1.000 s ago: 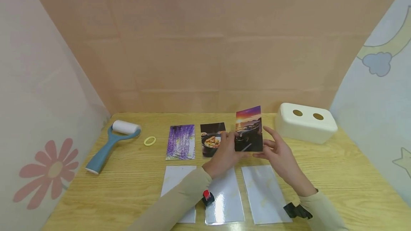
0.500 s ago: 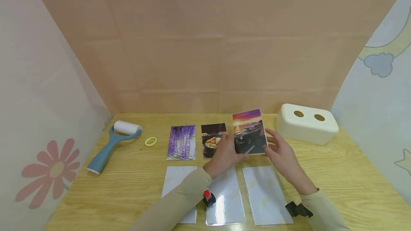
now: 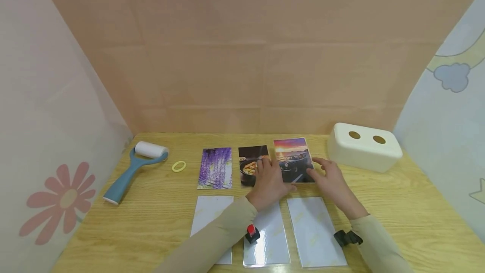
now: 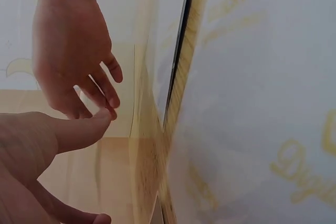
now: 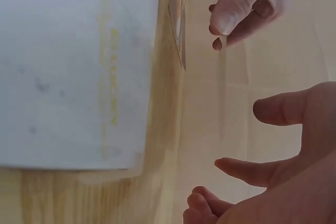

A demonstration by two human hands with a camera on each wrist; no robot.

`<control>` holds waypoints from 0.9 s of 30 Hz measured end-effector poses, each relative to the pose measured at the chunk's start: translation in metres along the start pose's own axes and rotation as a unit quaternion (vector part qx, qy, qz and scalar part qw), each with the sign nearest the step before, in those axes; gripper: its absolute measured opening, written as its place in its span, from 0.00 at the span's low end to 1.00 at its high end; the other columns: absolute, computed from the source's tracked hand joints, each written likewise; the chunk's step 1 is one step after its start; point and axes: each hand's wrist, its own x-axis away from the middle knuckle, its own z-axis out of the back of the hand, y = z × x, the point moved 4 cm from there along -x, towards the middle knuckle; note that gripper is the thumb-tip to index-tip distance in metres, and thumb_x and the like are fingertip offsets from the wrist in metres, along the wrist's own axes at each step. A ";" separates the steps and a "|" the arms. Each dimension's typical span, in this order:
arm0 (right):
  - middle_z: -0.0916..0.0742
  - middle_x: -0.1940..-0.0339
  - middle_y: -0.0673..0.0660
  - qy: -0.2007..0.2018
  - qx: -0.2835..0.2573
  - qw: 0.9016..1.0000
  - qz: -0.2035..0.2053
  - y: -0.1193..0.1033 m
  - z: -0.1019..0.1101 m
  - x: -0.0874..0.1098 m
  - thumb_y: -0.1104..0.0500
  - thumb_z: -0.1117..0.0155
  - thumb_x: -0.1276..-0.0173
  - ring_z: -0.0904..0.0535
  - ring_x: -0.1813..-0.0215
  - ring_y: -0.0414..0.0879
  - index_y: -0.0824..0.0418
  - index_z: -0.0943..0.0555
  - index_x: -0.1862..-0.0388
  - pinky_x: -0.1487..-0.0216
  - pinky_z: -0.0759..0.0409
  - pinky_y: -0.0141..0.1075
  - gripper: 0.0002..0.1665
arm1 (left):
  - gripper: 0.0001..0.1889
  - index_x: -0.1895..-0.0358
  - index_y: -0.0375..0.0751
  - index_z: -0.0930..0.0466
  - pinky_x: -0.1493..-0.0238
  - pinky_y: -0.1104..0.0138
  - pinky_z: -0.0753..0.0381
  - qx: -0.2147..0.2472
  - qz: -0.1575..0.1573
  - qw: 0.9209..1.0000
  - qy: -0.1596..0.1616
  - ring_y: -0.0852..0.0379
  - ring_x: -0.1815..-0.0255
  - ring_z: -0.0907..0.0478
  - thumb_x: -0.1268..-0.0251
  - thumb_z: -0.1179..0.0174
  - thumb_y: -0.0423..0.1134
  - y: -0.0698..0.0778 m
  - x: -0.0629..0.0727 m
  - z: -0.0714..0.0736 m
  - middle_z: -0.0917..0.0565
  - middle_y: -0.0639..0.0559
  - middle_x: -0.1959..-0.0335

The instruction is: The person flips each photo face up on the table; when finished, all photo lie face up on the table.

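Observation:
A photo card of a vintage car at sunset (image 3: 293, 161) lies at the back of the table, rightmost of three cards. My left hand (image 3: 268, 183) is at its lower left edge, overlapping the middle card, a photo of food in a black pan (image 3: 253, 153). In the left wrist view the left thumb (image 4: 84, 132) is straight, apart from the fingers. My right hand (image 3: 333, 185) is at the car card's right edge, thumb and forefinger spread in the right wrist view. The leftmost card shows purple hanging flowers (image 3: 215, 167).
Three white sheets in clear sleeves lie in front, left (image 3: 212, 207), middle (image 3: 270, 239) and right (image 3: 316, 233). A blue-handled lint roller (image 3: 132, 169) and a yellow ring (image 3: 179, 166) lie at left. A cream box with two round holes (image 3: 363, 151) stands at back right.
The car card has gone from raised and tilted to lying down in the row. My right fingers have loosened from its edge, and the left hand has shifted slightly lower.

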 end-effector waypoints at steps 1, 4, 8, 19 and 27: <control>0.33 0.36 0.83 -0.006 0.005 1.000 -0.004 0.003 -0.001 -0.002 0.54 0.43 0.23 0.36 0.36 0.77 0.79 0.34 0.30 0.39 0.35 0.68 0.34 | 0.57 0.27 0.29 0.37 0.42 0.54 0.30 -0.002 -0.001 1.000 -0.003 0.45 0.47 0.36 0.53 0.23 0.64 0.001 0.000 0.000 0.31 0.42 0.51; 0.34 0.35 0.84 -0.024 0.016 0.999 -0.016 0.010 -0.002 -0.007 0.52 0.44 0.22 0.38 0.34 0.77 0.78 0.35 0.30 0.38 0.37 0.69 0.35 | 0.54 0.29 0.28 0.34 0.34 0.48 0.34 -0.015 -0.005 1.000 -0.016 0.41 0.39 0.36 0.49 0.27 0.66 0.003 -0.001 -0.003 0.31 0.38 0.45; 0.32 0.35 0.84 -0.036 0.035 0.998 -0.026 0.016 -0.005 -0.011 0.51 0.44 0.22 0.38 0.34 0.77 0.78 0.34 0.30 0.38 0.37 0.69 0.35 | 0.52 0.29 0.27 0.32 0.33 0.45 0.35 -0.041 -0.011 0.999 -0.028 0.38 0.36 0.37 0.46 0.30 0.67 0.004 -0.003 -0.009 0.31 0.35 0.41; 0.35 0.37 0.85 -0.057 0.061 0.994 -0.065 0.020 -0.010 -0.016 0.47 0.44 0.25 0.41 0.37 0.80 0.74 0.33 0.29 0.44 0.36 0.70 0.37 | 0.41 0.45 0.29 0.20 0.48 0.50 0.32 -0.116 -0.019 0.992 -0.039 0.42 0.48 0.35 0.44 0.32 0.67 0.001 -0.008 -0.016 0.28 0.37 0.48; 0.33 0.41 0.83 -0.053 0.091 0.991 -0.078 0.025 -0.011 -0.021 0.46 0.45 0.26 0.38 0.40 0.78 0.71 0.30 0.30 0.52 0.32 0.67 0.37 | 0.34 0.55 0.32 0.18 0.53 0.55 0.34 -0.115 -0.023 0.992 -0.049 0.45 0.52 0.37 0.44 0.31 0.65 0.002 -0.012 -0.019 0.29 0.41 0.54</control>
